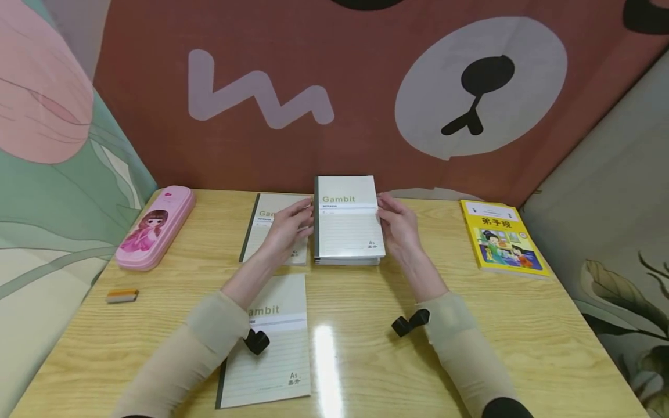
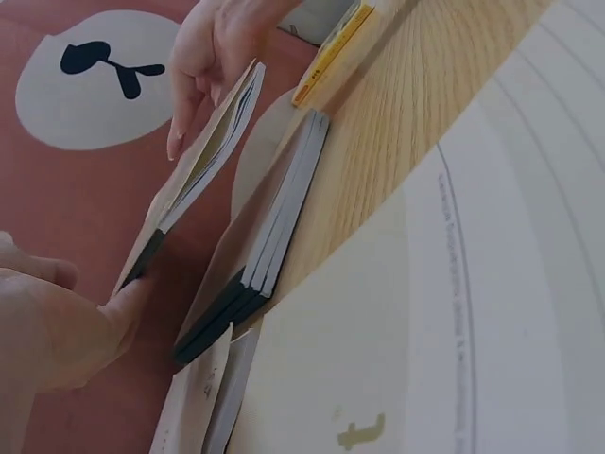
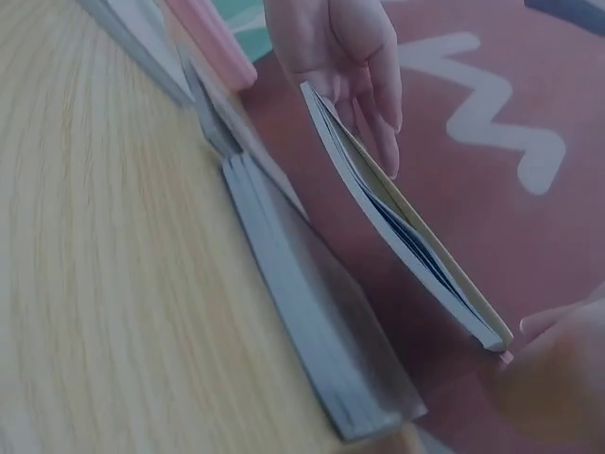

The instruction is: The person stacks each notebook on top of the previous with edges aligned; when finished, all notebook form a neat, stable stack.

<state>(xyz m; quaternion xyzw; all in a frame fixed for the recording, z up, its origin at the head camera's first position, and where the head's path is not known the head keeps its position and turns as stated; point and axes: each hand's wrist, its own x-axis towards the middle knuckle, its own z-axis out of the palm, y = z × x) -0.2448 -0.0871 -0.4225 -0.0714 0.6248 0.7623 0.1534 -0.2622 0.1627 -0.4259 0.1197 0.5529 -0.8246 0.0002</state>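
Note:
A Gambit notebook (image 1: 346, 232), with pale cover and dark spine, is held up between both hands. On its spine side the left hand (image 1: 290, 225) grips the edge, thumb low in the left wrist view. The right hand (image 1: 400, 225) pinches the opposite edge. Its pages (image 3: 406, 227) gape slightly in the right wrist view. Below it, with a gap between, a small stack of matching notebooks (image 2: 274, 222) lies on the table. Another Gambit notebook (image 1: 256, 232) sits left of the stack, partly behind the left hand. One more (image 1: 277, 366) lies nearer, partly under the left forearm.
The wooden table (image 1: 366, 360) meets a printed cloth backdrop at its far edge. A pink pencil case (image 1: 157, 226) stands at the far left, with a small orange-and-grey eraser-like block (image 1: 122, 296) nearer. A yellow book (image 1: 504, 238) lies at the right.

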